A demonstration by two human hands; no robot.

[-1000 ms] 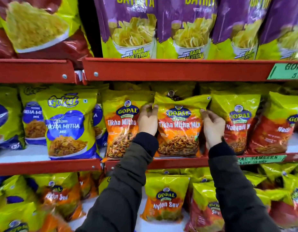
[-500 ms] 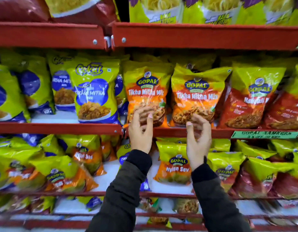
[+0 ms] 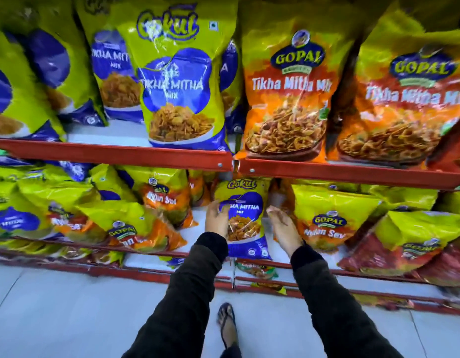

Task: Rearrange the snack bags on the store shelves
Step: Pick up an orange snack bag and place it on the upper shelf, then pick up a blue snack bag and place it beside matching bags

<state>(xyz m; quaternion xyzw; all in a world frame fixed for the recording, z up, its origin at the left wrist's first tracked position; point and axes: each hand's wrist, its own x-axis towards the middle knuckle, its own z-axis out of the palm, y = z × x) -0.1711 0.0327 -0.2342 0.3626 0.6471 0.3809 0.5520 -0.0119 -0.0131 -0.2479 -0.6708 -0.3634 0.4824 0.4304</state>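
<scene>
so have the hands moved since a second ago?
Yes. Both dropped one shelf: the left hand and right hand now flank a small Gokul bag below the red shelf rail.

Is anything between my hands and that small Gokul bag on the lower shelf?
Nothing visible. The left hand is already on the small Gokul bag, and the right hand is open just beside its right edge.
</scene>
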